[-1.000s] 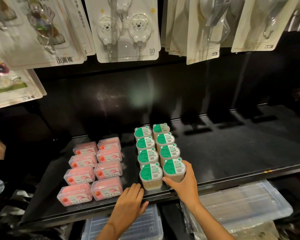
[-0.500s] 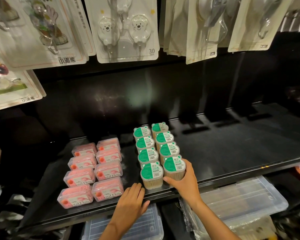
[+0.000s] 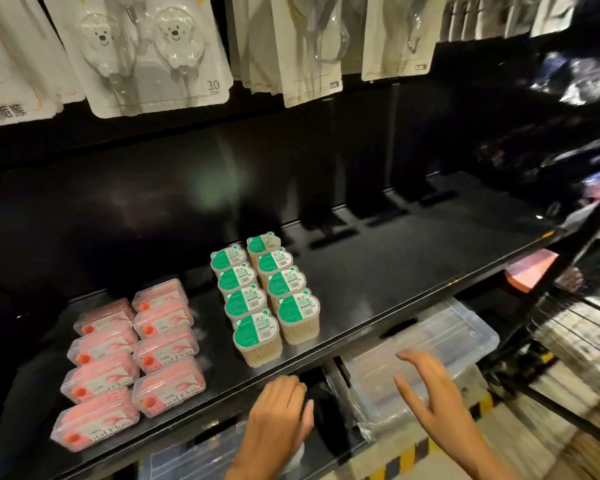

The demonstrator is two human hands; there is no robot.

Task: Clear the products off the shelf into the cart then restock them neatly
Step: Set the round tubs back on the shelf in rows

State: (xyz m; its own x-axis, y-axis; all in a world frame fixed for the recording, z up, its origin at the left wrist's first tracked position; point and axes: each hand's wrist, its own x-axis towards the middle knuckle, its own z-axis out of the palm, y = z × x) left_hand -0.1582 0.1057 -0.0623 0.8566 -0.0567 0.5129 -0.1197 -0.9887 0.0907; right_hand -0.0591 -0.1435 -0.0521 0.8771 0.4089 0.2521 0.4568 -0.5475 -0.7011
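Several green-lidded toothpick tubs (image 3: 266,294) stand in two neat rows on the black shelf (image 3: 388,289). To their left lie two rows of pink dental floss boxes (image 3: 132,355). My left hand (image 3: 280,415) hangs below the shelf's front edge with its fingers curled downward and nothing visible in it. My right hand (image 3: 430,393) hovers with spread fingers over a clear plastic bin (image 3: 440,341) on the level below. Neither hand touches a product.
Carded hook packs (image 3: 146,53) hang above the shelf. The right half of the shelf is bare. A second clear bin (image 3: 194,455) sits below at the left. A pink item (image 3: 530,271) and blurred goods lie at the far right.
Both hands have left the toothpick tubs and the shelf edge, dropping down and to the right. The view has swung to the right.
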